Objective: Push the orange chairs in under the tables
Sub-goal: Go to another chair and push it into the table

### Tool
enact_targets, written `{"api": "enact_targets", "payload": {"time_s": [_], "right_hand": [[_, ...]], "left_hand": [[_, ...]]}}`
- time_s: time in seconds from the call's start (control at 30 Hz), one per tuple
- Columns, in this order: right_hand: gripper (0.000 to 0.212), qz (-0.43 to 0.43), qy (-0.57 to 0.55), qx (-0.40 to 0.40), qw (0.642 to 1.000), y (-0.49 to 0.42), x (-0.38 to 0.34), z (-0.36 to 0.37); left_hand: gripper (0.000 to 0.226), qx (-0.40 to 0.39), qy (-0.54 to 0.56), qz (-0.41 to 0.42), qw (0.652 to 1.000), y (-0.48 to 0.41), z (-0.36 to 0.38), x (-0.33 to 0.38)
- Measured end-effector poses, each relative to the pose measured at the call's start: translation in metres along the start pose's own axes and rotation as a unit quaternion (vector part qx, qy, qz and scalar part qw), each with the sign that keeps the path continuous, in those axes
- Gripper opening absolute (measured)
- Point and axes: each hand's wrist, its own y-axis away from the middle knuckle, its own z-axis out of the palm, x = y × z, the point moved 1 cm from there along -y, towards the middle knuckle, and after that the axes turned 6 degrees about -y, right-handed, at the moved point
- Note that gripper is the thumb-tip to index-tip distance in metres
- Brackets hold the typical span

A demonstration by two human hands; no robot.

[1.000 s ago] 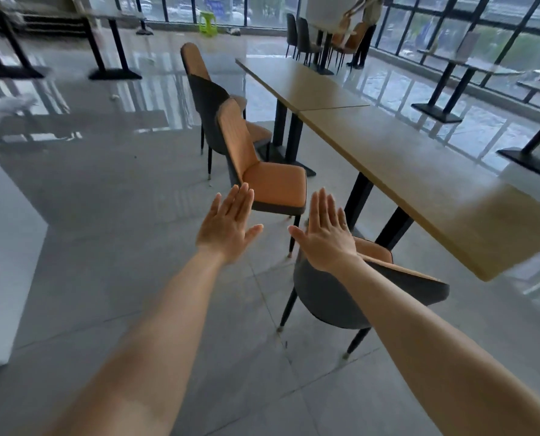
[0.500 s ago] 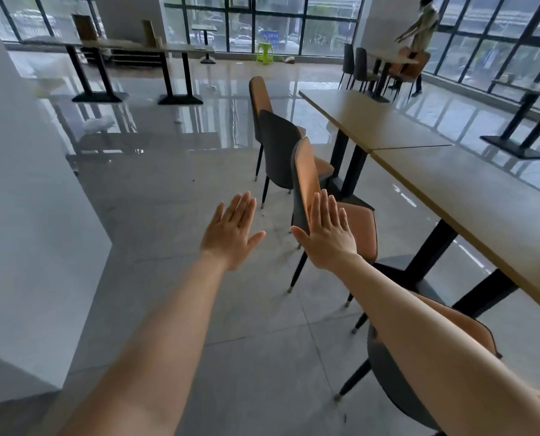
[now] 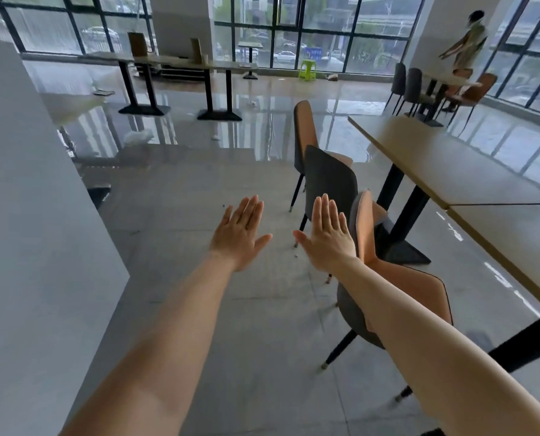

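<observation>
Several orange chairs with grey backs stand in a row along the left side of two long wooden tables [image 3: 470, 171]. The nearest chair [image 3: 420, 294] sits under my right forearm, partly hidden by it. A second chair [image 3: 364, 228] is just right of my right hand, its backrest edge-on. Behind it come a third chair [image 3: 328, 180], seen from its grey back, and a fourth chair [image 3: 305, 130]. My left hand [image 3: 238, 236] and right hand [image 3: 328, 239] are stretched forward, flat, fingers apart, holding nothing and touching no chair.
A white wall or counter [image 3: 35, 231] fills the left side. Open grey tiled floor lies ahead and left of the chairs. Black-legged tables [image 3: 174, 62] and a green stool [image 3: 307, 69] stand by the far windows. A person [image 3: 468, 45] stands beside more chairs at the back right.
The view has swung left and moved along the chair row; the nearest chair has slid under my right arm. Both hands stay flat, open and raised.
</observation>
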Motion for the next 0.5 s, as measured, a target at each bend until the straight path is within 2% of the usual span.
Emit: {"api": "enact_targets", "payload": {"time_s": [0.23, 0.5], "right_hand": [[0.077, 0.004, 0.010, -0.018, 1.000, -0.165, -0.006, 0.020], [0.076, 0.049, 0.012, -0.031, 0.998, -0.377, -0.022, 0.047]], "left_hand": [[0.067, -0.018, 0.003, 0.006, 1.000, -0.149, 0.034, -0.068], [0.066, -0.021, 0.014, 0.051, 0.998, -0.343, 0.085, -0.170]]}}
